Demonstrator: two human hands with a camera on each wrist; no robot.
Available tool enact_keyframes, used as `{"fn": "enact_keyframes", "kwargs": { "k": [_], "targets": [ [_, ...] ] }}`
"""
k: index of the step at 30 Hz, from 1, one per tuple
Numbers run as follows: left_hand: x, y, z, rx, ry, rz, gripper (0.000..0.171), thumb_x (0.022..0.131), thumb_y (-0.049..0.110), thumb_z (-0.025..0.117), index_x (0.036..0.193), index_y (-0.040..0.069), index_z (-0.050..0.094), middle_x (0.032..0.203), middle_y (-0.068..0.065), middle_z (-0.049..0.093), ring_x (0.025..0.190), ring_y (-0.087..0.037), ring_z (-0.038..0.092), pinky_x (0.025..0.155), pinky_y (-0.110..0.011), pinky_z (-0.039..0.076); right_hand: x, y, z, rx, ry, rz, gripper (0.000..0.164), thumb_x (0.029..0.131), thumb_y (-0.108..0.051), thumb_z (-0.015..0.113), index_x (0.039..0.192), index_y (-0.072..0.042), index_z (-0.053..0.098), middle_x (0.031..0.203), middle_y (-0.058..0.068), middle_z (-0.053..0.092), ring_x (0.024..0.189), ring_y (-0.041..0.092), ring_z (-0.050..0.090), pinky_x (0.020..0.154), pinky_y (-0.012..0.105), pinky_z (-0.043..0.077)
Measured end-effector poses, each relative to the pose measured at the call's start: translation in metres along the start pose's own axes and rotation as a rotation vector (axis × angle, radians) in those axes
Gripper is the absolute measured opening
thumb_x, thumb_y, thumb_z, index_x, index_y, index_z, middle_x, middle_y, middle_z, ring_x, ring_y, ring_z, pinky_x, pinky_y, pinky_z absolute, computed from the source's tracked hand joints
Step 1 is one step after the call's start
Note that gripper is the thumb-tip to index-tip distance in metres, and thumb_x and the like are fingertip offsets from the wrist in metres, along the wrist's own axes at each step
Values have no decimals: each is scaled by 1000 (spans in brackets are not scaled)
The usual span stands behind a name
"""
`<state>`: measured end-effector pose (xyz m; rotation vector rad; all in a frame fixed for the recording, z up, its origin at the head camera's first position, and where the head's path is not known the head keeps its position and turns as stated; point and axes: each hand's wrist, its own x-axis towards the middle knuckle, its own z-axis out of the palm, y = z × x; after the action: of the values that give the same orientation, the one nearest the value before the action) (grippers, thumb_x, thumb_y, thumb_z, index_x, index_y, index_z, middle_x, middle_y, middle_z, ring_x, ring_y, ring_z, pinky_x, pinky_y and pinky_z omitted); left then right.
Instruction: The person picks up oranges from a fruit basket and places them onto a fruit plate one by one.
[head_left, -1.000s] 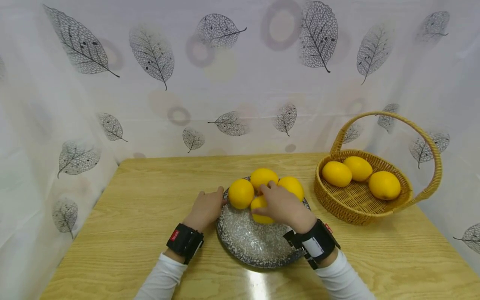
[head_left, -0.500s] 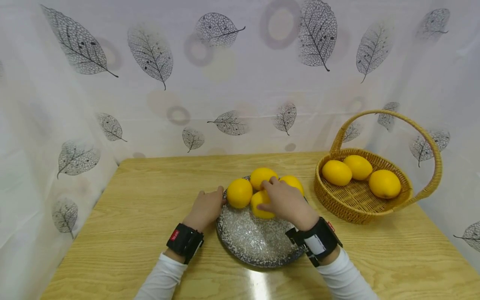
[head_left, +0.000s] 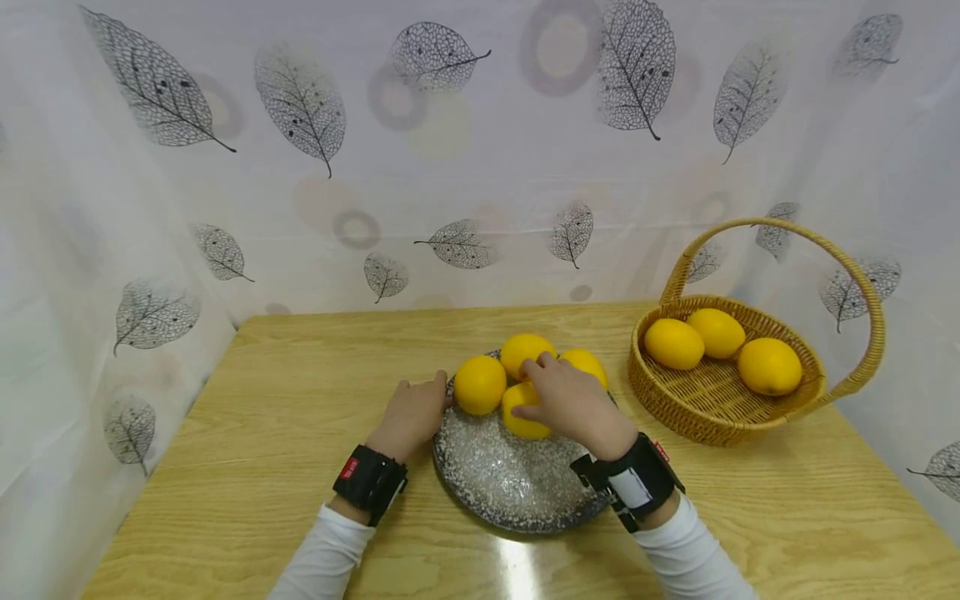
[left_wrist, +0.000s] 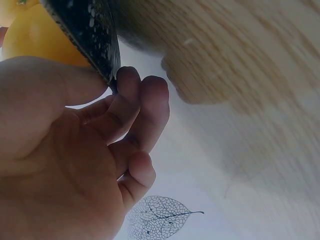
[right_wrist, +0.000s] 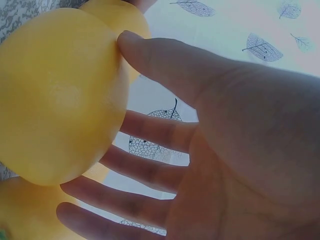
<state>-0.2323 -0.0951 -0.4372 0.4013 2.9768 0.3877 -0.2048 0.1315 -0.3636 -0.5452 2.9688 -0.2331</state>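
A round speckled grey plate (head_left: 517,492) with a dark rim lies on the table and bears several yellow lemons. My left hand (head_left: 411,417) pinches the plate's left rim; in the left wrist view, its thumb is above the rim and its fingers (left_wrist: 129,95) are underneath. My right hand (head_left: 573,404) grips the front lemon (head_left: 525,410) on the plate. The right wrist view shows the thumb on one side of this lemon (right_wrist: 60,100) and fingertips along the other. Behind it are a left lemon (head_left: 480,385), a back lemon (head_left: 527,354) and a partly hidden right lemon (head_left: 587,364).
A wicker basket (head_left: 693,421) with a tall arched handle stands right of the plate. It contains three lemons (head_left: 769,367). The wooden table (head_left: 247,467) ends against a leaf-patterned curtain (head_left: 480,183) at the back.
The front lemon and my right hand have shifted slightly away from me, toward the other lemons. The left hand stays on the plate's rim.
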Motion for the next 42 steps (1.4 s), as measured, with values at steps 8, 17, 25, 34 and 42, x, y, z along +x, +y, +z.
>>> {"fn": "enact_keyframes", "kwargs": {
  "k": [8, 17, 25, 34, 42],
  "targets": [
    [1, -1, 3, 12, -5, 1, 38, 104, 11, 53, 139, -3, 50, 115, -18, 76, 115, -33, 71, 115, -63, 37, -1, -1, -2, 2, -4, -4, 54, 92, -43, 74, 130, -7, 62, 113, 12, 62, 93, 27, 63, 64, 32, 50],
    [-1, -1, 2, 19, 2, 13, 40, 104, 13, 54, 140, -4, 50, 114, -18, 76, 112, -34, 72, 113, -63, 38, -1, -2, -1, 1, -10, -10, 53, 92, -43, 74, 128, -6, 62, 108, 10, 61, 87, 24, 61, 61, 31, 47],
    [-1, -1, 2, 13, 2, 9, 40, 105, 16, 53, 139, -4, 50, 115, -19, 76, 114, -33, 71, 114, -62, 38, 0, -2, 0, -4, -17, -4, 52, 93, -43, 73, 129, -7, 62, 111, 11, 62, 90, 25, 63, 63, 32, 50],
    [1, -1, 2, 12, 3, 21, 37, 105, 16, 52, 137, -3, 51, 116, -18, 76, 115, -33, 71, 112, -61, 40, 1, 0, -1, 7, -31, 11, 50, 95, -44, 69, 129, -7, 62, 115, 11, 62, 96, 27, 65, 69, 37, 54],
    [-1, -3, 2, 30, 10, 20, 40, 105, 19, 52, 138, -4, 51, 116, -19, 76, 114, -33, 71, 111, -60, 41, 8, 8, -13, 39, -31, -14, 48, 100, -42, 63, 135, -8, 59, 126, 15, 62, 105, 30, 66, 78, 42, 57]
  ]
}}
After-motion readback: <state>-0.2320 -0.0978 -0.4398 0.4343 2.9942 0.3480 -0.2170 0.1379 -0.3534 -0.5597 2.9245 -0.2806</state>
